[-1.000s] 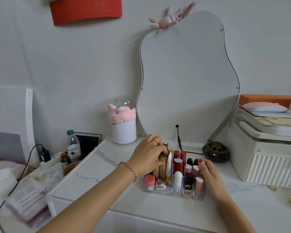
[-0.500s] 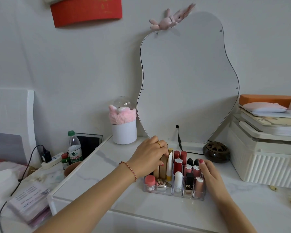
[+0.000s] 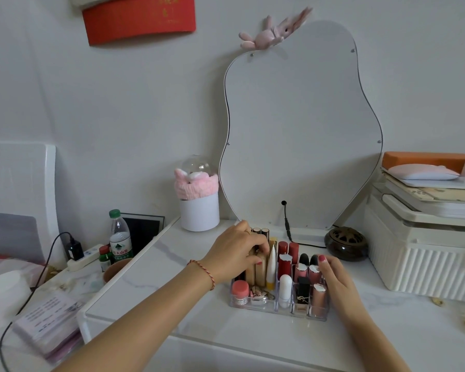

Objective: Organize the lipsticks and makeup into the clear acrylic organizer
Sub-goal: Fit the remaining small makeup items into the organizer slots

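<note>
The clear acrylic organizer [image 3: 263,304] stands on the white marble table, filled with upright lipsticks. Among them are red lipsticks [image 3: 285,260], a white tube [image 3: 271,264], a white stick [image 3: 285,289], a black lipstick [image 3: 303,287] and a pink-capped jar [image 3: 240,289]. My left hand [image 3: 236,253] reaches over the back left compartment, with thumb and fingers pinching a tall gold tube [image 3: 261,272]. Dark-capped tubes [image 3: 261,231] show just behind its knuckles. My right hand [image 3: 336,280] rests against the organizer's right wall with relaxed fingers, its thumb by the back lipsticks.
A wavy mirror [image 3: 304,124] leans on the wall behind. A white pot with a pink headband [image 3: 198,208] is back left, a dark round burner [image 3: 345,242] back right, and a white ribbed box [image 3: 424,259] with stacked items at right. A water bottle [image 3: 120,237] and power strip sit on the lower left surface.
My left hand's fingers have shifted slightly on the gold tubes, uncovering dark caps behind them. The right hand and the organizer have stayed in place.
</note>
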